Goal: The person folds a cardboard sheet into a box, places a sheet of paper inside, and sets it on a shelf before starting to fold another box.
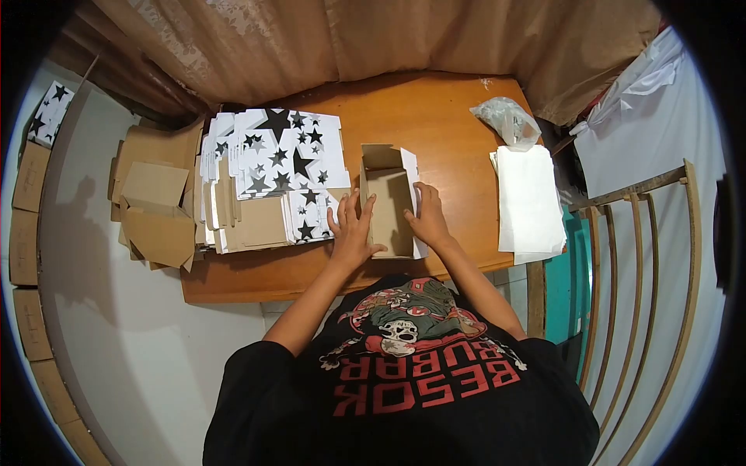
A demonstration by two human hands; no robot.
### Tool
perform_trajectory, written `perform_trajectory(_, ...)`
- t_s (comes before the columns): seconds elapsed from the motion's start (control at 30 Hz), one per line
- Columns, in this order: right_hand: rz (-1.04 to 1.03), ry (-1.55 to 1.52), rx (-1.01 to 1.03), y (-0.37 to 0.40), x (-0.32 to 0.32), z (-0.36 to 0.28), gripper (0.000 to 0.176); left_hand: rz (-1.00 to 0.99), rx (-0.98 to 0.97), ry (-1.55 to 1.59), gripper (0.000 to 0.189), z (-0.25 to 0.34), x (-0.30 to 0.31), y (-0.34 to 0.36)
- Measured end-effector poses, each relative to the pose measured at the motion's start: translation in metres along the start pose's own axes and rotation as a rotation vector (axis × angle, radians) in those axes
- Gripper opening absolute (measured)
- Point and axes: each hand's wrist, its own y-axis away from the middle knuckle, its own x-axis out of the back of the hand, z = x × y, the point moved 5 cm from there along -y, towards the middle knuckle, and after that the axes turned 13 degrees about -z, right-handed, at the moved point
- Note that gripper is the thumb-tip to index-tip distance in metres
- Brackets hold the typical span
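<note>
In front of my body an open-topped cardboard box (391, 225) stands on the table, brown inside, with white showing on its right outer side. My left hand (353, 233) is at the box's left wall with its fingers spread; the thumb reaches over the near left corner. At the right wall, my right hand (430, 220) has its thumb toward the inside and its fingers along the outside, gripping the wall. Left of the box lies a pile of flattened white cartons with black and grey stars (291, 159), some with their brown side up.
Brown folded cardboard (159, 198) lies at the wooden table's (435, 109) left end. A stack of white sheets (530, 202) and a clear plastic bag (509, 120) are at the right. A wooden rack (653, 233) stands beyond. Boxes (31, 248) line the far left.
</note>
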Motion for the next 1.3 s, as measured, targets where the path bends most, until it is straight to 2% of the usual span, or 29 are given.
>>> perform_trajectory(0.07,-0.001,0.040,-0.019,-0.002,-0.012,-0.002,0.078,0.003,-0.005,-0.050,0.137,0.001,0.004,0.004)
perform_trajectory(0.1,-0.001,0.081,-0.041,-0.003,-0.018,-0.002,0.081,0.005,-0.002,-0.050,0.137,-0.001,0.004,0.004)
perform_trajectory(0.13,0.007,0.141,-0.047,-0.005,-0.026,0.001,0.088,0.000,-0.018,-0.089,0.142,-0.002,0.002,0.004)
perform_trajectory(0.17,0.004,0.144,-0.045,-0.004,-0.028,-0.002,0.088,-0.005,-0.032,-0.128,0.148,-0.001,0.003,0.004)
perform_trajectory(0.2,-0.018,0.226,-0.074,-0.003,-0.032,-0.004,0.091,-0.003,-0.028,-0.125,0.148,-0.003,0.006,0.003)
perform_trajectory(0.27,-0.085,0.361,-0.128,-0.001,-0.039,-0.004,0.102,-0.159,0.029,-0.194,0.139,-0.008,0.006,-0.004)
perform_trajectory(0.3,-0.086,0.363,-0.127,-0.001,-0.041,-0.003,0.102,-0.158,0.030,-0.193,0.139,-0.009,0.006,-0.006)
perform_trajectory(0.37,-0.109,0.385,-0.152,-0.001,-0.045,0.000,0.104,-0.079,0.064,-0.387,0.116,-0.006,0.010,-0.008)
perform_trajectory(0.4,-0.113,0.386,-0.148,-0.001,-0.048,0.001,0.104,-0.079,0.069,-0.385,0.116,-0.004,0.013,-0.012)
perform_trajectory(0.47,-0.110,0.419,-0.123,-0.003,-0.051,0.003,0.105,-0.267,0.122,-0.456,0.101,0.001,0.011,-0.028)
perform_trajectory(0.57,-0.103,0.496,-0.114,0.001,-0.059,0.005,0.105,-0.306,0.146,-0.578,0.098,0.013,0.013,-0.059)
perform_trajectory(0.63,-0.070,0.530,-0.106,0.002,-0.065,0.009,0.106,-0.288,0.148,-0.602,0.103,0.010,0.015,-0.085)
perform_trajectory(0.7,-0.034,0.562,-0.097,0.001,-0.063,0.010,0.106,-0.127,0.193,-0.545,0.106,0.002,0.030,-0.113)
perform_trajectory(0.73,-0.026,0.558,-0.091,0.000,-0.063,0.010,0.106,-0.128,0.189,-0.551,0.106,-0.001,0.036,-0.125)
perform_trajectory(0.8,-0.018,0.548,-0.087,-0.001,-0.060,0.007,0.105,-0.116,0.193,-0.241,0.109,-0.010,0.053,-0.145)
perform_trajectory(0.93,-0.045,0.321,-0.037,-0.014,-0.049,0.010,0.101,-0.218,0.223,-0.277,0.111,-0.037,0.046,-0.164)
perform_trajectory(1.0,-0.030,0.270,-0.046,-0.018,-0.043,0.011,0.100,-0.112,0.193,-0.403,0.113,-0.039,0.045,-0.161)
perform_trajectory(1.17,-0.169,0.178,0.030,-0.021,-0.027,0.018,0.104,-0.266,0.225,-0.322,0.123,-0.044,0.052,-0.157)
perform_trajectory(1.23,-0.216,0.388,0.024,-0.018,-0.018,0.012,0.109,-0.295,0.244,-0.298,0.125,-0.049,0.050,-0.159)
perform_trajectory(1.3,-0.195,0.441,-0.028,-0.015,-0.025,0.018,0.113,-0.305,0.240,-0.284,0.129,-0.053,0.046,-0.162)
